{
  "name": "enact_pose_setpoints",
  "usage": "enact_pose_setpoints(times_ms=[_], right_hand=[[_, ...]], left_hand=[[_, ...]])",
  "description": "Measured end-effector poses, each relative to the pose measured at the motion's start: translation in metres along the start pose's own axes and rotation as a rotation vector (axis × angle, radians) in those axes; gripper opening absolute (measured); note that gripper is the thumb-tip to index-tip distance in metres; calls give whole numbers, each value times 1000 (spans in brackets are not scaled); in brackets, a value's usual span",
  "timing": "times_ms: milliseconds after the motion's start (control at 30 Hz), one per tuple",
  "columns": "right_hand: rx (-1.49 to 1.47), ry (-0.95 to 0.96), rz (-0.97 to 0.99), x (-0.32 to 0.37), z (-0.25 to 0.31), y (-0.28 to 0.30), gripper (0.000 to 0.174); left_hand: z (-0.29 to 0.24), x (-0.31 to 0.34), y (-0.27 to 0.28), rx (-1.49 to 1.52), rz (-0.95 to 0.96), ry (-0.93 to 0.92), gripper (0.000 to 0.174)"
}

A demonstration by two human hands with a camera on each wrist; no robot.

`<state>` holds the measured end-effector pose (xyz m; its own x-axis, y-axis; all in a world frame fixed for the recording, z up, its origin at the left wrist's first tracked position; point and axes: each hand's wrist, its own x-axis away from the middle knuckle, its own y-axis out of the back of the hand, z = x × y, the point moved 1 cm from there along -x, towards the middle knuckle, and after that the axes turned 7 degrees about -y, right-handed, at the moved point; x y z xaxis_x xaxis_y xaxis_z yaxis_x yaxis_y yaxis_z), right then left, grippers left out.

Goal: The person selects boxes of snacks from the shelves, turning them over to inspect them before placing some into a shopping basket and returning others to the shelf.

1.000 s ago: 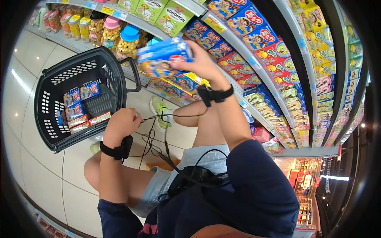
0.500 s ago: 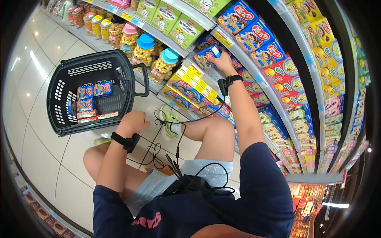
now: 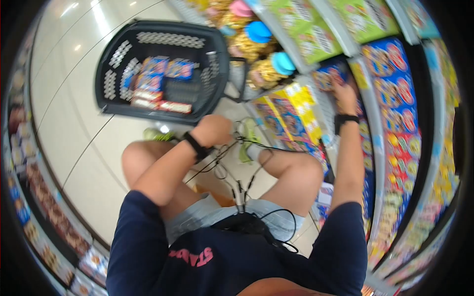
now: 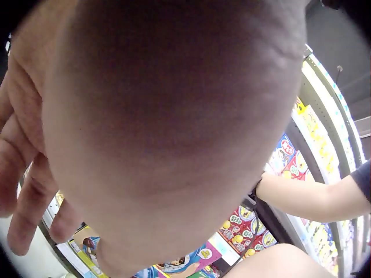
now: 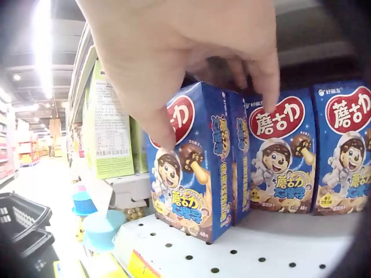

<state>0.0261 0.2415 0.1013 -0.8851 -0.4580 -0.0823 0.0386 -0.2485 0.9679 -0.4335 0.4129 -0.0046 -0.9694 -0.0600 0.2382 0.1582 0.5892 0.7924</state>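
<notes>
At the low shelf, my right hand point(image 3: 345, 97) reaches over a blue biscuit box point(image 5: 184, 174) with a cartoon astronaut on its front. In the right wrist view its thumb presses the box's front while the fingers curl over the top, past a second blue box point(image 5: 239, 156) standing close behind. The front box stands at an angle on the perforated shelf point(image 5: 191, 246). Loosely curled, my left hand point(image 3: 213, 130) hangs empty between the basket and the knees. In the left wrist view its fingers point(image 4: 26, 223) hang loose.
A black shopping basket point(image 3: 148, 114) on the tiled floor holds several blue point(image 3: 154, 74) and red-and-white boxes point(image 3: 175, 107). Jars with blue lids point(image 3: 283, 63) and yellow-edged boxes point(image 3: 291, 111) line the low shelf. Black cables point(image 3: 239, 182) dangle in front of my lap.
My right hand has carried the blue box from beside the basket right to the low shelf, where it now stands. My left hand stays idle. The head view has swung round.
</notes>
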Motion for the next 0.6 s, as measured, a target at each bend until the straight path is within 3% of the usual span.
enact_pose_setpoints(times_ms=[33,67,100,133,233,300,600], right_hand=[[110,-72,28,15,23,16,96],[204,-67,-33,10,16,12,97],[57,44,-77,28,36,23,99],[125,51,-138,23,32,16,99],[-47,10,-122,21,25,4,97],[-1,5,-242,15,21,-3,94],[-5,48,-248,-2,7,-14,94]], left_hand=[[-2,-1,1,2,10,13,32],[1,-4,-8,4,16,24,32],[-5,-1,0,0,60,55,30],[-6,-1,-1,4,56,79,30],[-8,-3,-10,29,66,54,28],[-9,-2,-11,26,79,56,28],[-11,2,-11,6,12,40,24]])
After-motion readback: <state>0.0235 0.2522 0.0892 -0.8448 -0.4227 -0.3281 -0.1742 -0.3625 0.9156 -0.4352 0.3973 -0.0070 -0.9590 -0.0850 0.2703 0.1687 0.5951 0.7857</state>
